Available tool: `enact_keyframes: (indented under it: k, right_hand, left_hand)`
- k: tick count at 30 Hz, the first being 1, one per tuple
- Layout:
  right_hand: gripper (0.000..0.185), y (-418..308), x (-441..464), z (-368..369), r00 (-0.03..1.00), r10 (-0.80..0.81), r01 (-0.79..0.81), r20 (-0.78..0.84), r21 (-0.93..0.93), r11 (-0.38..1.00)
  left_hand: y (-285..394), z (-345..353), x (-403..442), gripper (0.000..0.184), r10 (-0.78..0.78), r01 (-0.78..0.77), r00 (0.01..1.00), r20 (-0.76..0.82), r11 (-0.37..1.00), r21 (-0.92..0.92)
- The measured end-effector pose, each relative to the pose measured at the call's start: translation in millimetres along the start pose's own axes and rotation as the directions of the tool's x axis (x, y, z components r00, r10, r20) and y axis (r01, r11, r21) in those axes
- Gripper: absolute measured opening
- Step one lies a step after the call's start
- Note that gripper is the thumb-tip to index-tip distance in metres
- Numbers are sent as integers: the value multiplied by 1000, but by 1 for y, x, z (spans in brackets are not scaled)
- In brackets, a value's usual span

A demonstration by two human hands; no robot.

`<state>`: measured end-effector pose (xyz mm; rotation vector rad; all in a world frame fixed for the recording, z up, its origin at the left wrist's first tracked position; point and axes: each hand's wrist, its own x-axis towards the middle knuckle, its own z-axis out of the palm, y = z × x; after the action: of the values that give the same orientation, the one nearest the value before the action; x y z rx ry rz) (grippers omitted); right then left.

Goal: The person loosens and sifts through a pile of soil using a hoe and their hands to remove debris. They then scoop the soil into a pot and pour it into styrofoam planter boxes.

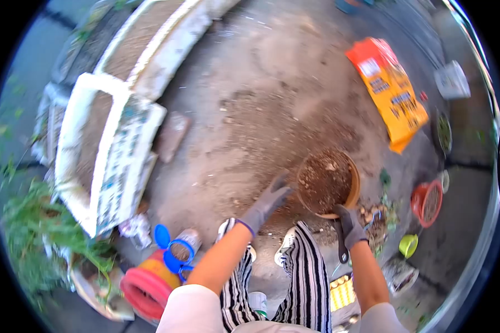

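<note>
A round terracotta-coloured pot [354,191] holds loose brown soil [323,180] and stands on the dirty ground in front of my feet. My right hand [349,223], in a grey glove, is at the pot's near right edge, its fingers closed around a dark handled tool [341,244] that hangs down beside the pot. To the left of the pot, my left hand [272,198], also grey-gloved, reaches over the ground with its fingers apart and nothing in them. A small gap shows between it and the pot's rim. Motion blurs both hands a little.
White foam boxes of soil [119,161] stand at the left, near a brick [172,136]. An orange and yellow bag [391,94] lies at upper right. Red pots [426,203] [147,291], a blue-lidded jar [181,250] and a green cup [408,246] surround my legs.
</note>
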<state>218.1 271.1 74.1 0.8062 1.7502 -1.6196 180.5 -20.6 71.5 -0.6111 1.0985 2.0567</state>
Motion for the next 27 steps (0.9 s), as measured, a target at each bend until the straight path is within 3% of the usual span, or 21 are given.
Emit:
enact_keyframes:
  k: [2, 5, 7, 9, 11, 14, 15, 17, 18, 19, 21, 23, 25, 26, 27]
  right_hand:
    - [20, -58, -38, 43, 997, 7, -1, 75, -76, 997]
    - [20, -139, -90, 136, 995, 57, -67, 86, 125, 990]
    - [21, -177, -107, 190, 994, 28, -24, 102, -36, 999]
    - [22, -218, -128, 254, 985, 14, 2, 173, -87, 996]
    - [26, -250, -139, 331, 971, -2, 31, 239, -116, 993]
    - [31, -287, -141, 439, 961, -34, 110, 276, -264, 958]
    - [31, -296, -143, 474, 959, -26, 112, 282, -293, 949]
    - [37, -317, -138, 545, 924, 39, 164, 380, -487, 858]
    - [41, -321, -133, 582, 882, 55, 200, 468, -478, 855]
    - [41, -332, -130, 618, 882, 75, 193, 466, -501, 844]
    - [25, -353, -135, 696, 873, 245, 110, 422, -660, 743]
    - [29, -332, -82, 737, 809, 401, -29, 430, -652, 758]
    - [31, -336, -80, 795, 775, 401, 75, 489, -700, 710]
    - [36, -328, -57, 811, 747, 438, 250, 501, -821, 514]
    - [36, -333, -60, 828, 744, 446, 259, 498, -829, 496]
  left_hand:
    - [19, -2, -41, 69, 61, -69, 995, -82, 992, -104]
    - [68, -24, -105, 73, 134, -169, 981, -142, 947, -273]
    - [111, -45, -150, 74, 167, -216, 973, -160, 905, -365]
    - [157, -71, -206, 79, 306, -336, 942, -138, 872, -356]
    - [178, -121, -231, 80, 389, -436, 900, -197, 824, -361]
    - [236, -182, -293, 75, 420, -527, 850, -319, 676, -515]
    - [246, -208, -307, 75, 421, -537, 844, -333, 654, -533]
    - [266, -259, -327, 62, 239, -582, 800, -550, 529, -617]
    - [281, -278, -344, 59, 334, -644, 765, -551, 412, -644]
    - [271, -314, -330, 60, 265, -636, 771, -579, 379, -673]
    - [282, -361, -338, 63, 313, -679, 733, -605, 264, -686]
    - [297, -412, -345, 68, 251, -643, 765, -593, 259, -721]
    - [290, -445, -352, 74, 196, -616, 787, -584, 224, -755]
    - [285, -455, -356, 79, 160, -578, 814, -559, 124, -806]
    - [280, -459, -355, 85, 130, -540, 836, -533, 20, -841]
